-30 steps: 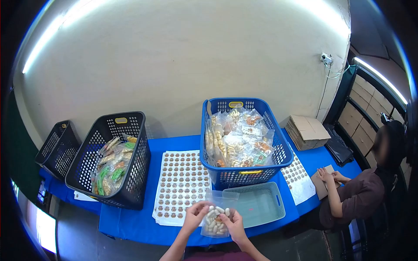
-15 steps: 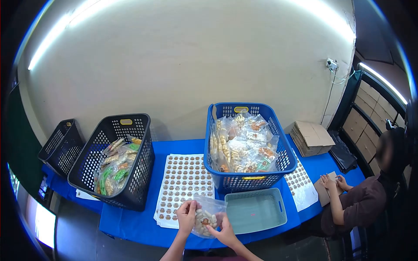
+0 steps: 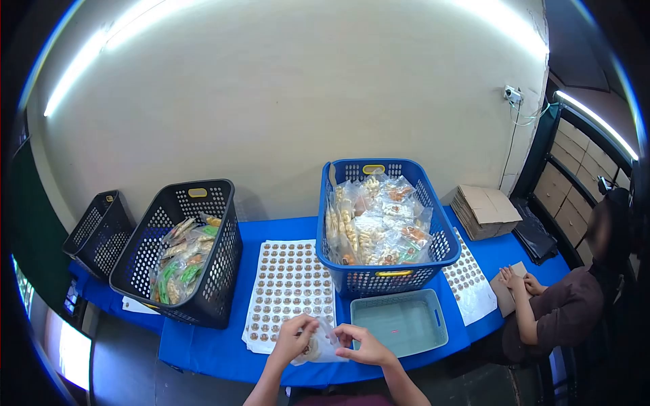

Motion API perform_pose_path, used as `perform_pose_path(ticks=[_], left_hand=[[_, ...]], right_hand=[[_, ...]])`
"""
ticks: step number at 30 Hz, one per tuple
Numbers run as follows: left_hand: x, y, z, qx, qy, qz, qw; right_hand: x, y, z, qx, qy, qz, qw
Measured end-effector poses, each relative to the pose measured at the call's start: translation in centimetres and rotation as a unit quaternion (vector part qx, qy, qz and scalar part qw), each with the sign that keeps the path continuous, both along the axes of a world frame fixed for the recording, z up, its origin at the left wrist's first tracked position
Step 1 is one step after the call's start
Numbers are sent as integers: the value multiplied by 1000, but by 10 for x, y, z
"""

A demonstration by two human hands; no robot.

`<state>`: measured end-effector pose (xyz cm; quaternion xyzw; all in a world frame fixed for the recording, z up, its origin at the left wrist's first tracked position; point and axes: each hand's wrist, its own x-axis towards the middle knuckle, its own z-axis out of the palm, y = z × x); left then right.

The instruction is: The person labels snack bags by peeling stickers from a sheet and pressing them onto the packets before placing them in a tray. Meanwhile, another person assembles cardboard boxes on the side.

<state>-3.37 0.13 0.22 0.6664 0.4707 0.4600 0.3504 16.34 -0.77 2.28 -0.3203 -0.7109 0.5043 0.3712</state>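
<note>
Between my hands is a clear plastic bag (image 3: 328,350) with pale pieces inside, tilted and partly covered by my fingers. My left hand (image 3: 295,340) is closed on the bag's left side. On the opposite side, my right hand (image 3: 366,346) pinches the bag's edge with thumb and fingers. Beneath and beyond them lies a sheet of round stickers (image 3: 290,281) in rows. To the right of the bag sits a shallow grey-green tray (image 3: 433,348).
A blue basket (image 3: 325,260) full of filled bags stands behind the tray. At left are a black basket (image 3: 230,257) with bags and another black basket (image 3: 101,230). Flattened cardboard (image 3: 487,206) is stacked at right. A seated co-worker (image 3: 565,308) handles a cardboard piece (image 3: 504,298).
The bag has tipped from facing me to a flatter, more folded pose. My right hand has shifted from its lower front to its right edge.
</note>
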Motion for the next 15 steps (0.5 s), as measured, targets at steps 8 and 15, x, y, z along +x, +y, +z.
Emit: perform_pose_path(ticks=[8, 15], left_hand=[[1, -10, 13, -30, 66, -74, 995], [-2, -15, 17, 18, 94, -65, 993]], right_hand=[[-16, 2, -15, 24, -56, -29, 998], [-21, 3, -13, -12, -56, -32, 998]])
